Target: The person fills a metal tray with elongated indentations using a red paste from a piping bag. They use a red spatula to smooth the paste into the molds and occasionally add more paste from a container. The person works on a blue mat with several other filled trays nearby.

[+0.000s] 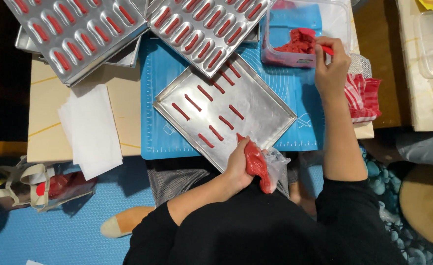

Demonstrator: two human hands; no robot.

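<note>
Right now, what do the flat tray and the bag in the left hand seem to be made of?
Flat tray: likely aluminium or steel, matte silver with soft reflections. Piping bag: thin clear plastic, judging by its crinkled, see-through end; the left hand squeezes its red filling.

Low wooden table [47, 105], blue floor mat [39, 235]

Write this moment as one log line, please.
left hand: grips red piping bag over flat tray | right hand: red tool in clear tub
</note>
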